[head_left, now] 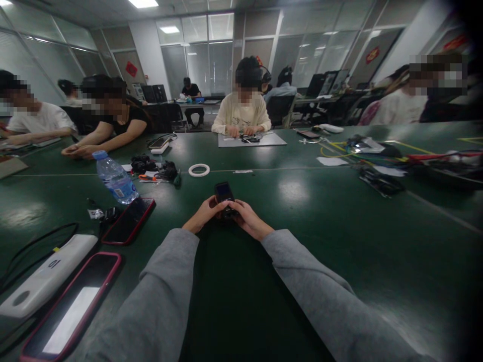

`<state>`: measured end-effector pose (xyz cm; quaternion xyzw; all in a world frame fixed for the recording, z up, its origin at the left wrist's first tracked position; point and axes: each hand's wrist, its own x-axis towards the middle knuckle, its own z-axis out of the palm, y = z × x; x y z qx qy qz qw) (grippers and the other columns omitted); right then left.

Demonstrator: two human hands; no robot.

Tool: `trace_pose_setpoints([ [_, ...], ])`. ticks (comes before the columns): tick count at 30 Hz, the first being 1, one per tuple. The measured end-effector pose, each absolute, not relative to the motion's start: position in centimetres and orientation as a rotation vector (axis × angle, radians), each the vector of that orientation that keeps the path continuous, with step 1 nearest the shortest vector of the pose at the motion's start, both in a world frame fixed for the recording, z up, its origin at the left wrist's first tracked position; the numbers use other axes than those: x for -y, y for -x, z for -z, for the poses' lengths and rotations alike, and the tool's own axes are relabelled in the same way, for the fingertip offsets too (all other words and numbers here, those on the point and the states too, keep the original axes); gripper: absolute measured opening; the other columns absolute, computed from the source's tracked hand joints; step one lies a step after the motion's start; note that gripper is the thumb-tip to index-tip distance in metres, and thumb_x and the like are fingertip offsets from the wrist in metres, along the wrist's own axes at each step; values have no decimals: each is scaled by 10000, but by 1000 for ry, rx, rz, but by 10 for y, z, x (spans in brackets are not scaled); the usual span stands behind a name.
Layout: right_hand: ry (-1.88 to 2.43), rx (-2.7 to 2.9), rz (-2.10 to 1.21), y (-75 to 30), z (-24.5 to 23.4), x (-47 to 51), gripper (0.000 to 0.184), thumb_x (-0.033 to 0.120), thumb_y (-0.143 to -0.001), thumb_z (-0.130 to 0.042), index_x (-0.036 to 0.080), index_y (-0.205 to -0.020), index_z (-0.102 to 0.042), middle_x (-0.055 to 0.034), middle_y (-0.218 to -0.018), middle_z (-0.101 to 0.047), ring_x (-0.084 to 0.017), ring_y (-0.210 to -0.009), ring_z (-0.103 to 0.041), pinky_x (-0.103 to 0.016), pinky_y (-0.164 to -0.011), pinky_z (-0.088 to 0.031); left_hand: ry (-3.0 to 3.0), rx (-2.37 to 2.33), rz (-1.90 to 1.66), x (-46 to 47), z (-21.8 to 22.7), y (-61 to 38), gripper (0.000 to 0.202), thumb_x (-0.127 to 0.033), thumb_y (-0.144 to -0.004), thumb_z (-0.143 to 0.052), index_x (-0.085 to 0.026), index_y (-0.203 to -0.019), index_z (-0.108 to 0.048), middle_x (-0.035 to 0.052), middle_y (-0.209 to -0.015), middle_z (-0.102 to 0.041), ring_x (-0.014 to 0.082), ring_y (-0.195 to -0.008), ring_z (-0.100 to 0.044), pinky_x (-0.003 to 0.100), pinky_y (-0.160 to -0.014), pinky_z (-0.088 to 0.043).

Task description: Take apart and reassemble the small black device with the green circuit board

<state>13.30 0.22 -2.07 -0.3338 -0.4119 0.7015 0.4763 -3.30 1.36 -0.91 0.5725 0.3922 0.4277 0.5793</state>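
Observation:
Both my hands are wrapped round a small black mobile phone (225, 191) with a dark screen at its top, held just above the green table (241, 281). My left hand (206, 212) grips its left side, and my right hand (246, 217) closes on the right side. Both thumbs rest over the lower front, where the keys seem to be, and they hide part of it. Beyond the phone, a roll of white tape (198, 170) lies flat on the table.
To my left are a water bottle (117, 181), a red-edged phone (129, 221), a pink-cased phone (71, 309) and a white device (51, 274) with black cables. Black parts (158, 170) lie farther back. Cables and tools (381, 161) are at the right. A co-worker (241, 113) sits opposite.

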Motion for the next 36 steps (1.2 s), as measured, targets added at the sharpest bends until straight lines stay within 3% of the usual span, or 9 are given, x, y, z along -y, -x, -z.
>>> trace_pose_setpoints([
  [5,828,1022,-1715,-131,15,-1,389,439,-691,-767,177,-920,-593,-27,-887,-633,-144,-814,-597,-249,-704,-454,-1282,-867,-958,-12,5,36,494,-585,-780,-586,-132,-976,-575,2,-712,-543,105,-608,-527,250,-577,-402],
  [11,877,1036,-1699,-132,15,0,400,451,-672,-770,194,-894,-558,2,-859,-620,-133,-790,-593,-248,-696,-452,-1239,-845,-942,-12,4,38,525,-536,-756,-646,-123,-1069,-569,25,-765,-578,108,-626,-546,252,-592,-405],
  [24,939,1155,-1688,-134,6,6,425,484,-671,-755,194,-853,-504,13,-827,-590,-115,-715,-559,-220,-582,-392,-1197,-844,-954,-13,8,40,479,-474,-711,-707,-125,-1016,-588,25,-780,-604,102,-606,-553,249,-578,-408],
  [36,883,1210,-1645,-131,10,5,431,481,-671,-759,186,-833,-489,8,-842,-592,-123,-746,-571,-248,-649,-449,-1222,-877,-941,-14,8,40,487,-467,-712,-712,-125,-1045,-610,60,-899,-617,123,-707,-578,250,-596,-427],
])
